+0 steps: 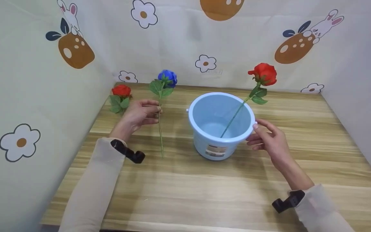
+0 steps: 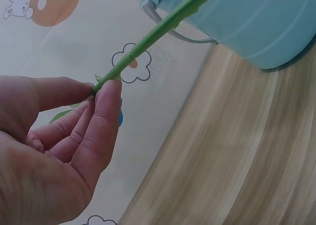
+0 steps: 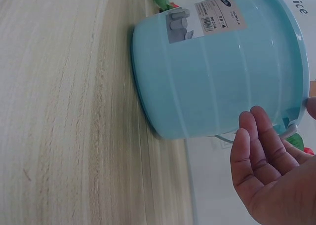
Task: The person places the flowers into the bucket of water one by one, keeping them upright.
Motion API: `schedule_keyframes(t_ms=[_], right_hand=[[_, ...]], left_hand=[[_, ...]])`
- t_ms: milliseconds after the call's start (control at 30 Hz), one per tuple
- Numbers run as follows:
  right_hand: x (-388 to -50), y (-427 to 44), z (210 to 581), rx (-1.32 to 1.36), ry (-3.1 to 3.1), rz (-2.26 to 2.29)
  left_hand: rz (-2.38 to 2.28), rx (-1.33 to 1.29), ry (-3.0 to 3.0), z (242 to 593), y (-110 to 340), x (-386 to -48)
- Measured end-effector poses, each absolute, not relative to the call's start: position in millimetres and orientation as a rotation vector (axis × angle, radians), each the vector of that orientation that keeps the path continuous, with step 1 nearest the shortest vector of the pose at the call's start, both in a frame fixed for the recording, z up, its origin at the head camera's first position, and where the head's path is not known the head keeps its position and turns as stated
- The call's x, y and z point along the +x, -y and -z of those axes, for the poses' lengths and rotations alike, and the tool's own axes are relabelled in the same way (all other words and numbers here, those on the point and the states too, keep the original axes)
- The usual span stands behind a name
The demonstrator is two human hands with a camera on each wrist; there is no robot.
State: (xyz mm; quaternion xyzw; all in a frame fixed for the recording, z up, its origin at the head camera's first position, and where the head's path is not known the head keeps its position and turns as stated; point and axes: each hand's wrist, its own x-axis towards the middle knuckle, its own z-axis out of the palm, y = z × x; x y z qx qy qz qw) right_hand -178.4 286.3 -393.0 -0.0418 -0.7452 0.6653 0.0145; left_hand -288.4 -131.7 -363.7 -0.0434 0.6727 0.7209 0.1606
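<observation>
My left hand (image 1: 140,114) pinches the green stem (image 1: 161,135) of a blue rose (image 1: 167,78), held upright left of the light blue bucket (image 1: 216,149). Thumb and fingertips meet on this stem (image 2: 153,36) in the left wrist view, where my left hand (image 2: 64,146) hides most of the bloom. At the bucket's right side, my right hand (image 1: 274,141) holds the rim with its thumb, fingers against the outer wall. The right wrist view shows those fingers of my right hand (image 3: 276,170) beside the bucket (image 3: 217,82). A red rose (image 1: 264,74) leans inside it, bloom above the rim.
Another red rose (image 1: 121,91) lies at the back left of the wooden table (image 1: 185,196), partly behind my left hand. Patterned cloth walls (image 1: 179,42) stand along the back and both sides. The bucket's handle (image 2: 187,38) hangs on its far side.
</observation>
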Motion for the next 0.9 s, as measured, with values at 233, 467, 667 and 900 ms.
schedule_keyframes(t_ms=[233, 467, 667, 900], right_hand=[[-178.1, -286.7, 393.0, -0.136, 2.322, -2.068], [-177.5, -286.0, 393.2, -0.131, 2.314, -2.081], [-177.2, -285.0, 393.4, -0.128, 2.303, -2.099], [-176.8, -285.5, 392.9, -0.139, 2.314, -2.090]], left_hand=[[-2.064, -0.116, -1.919, 360.5, 129.2, -286.9], [-2.093, -0.105, -1.909, 356.7, 125.2, -284.1], [-2.097, -0.080, -1.907, 355.2, 121.9, -282.8], [-2.087, -0.070, -1.918, 351.7, 117.7, -281.5]])
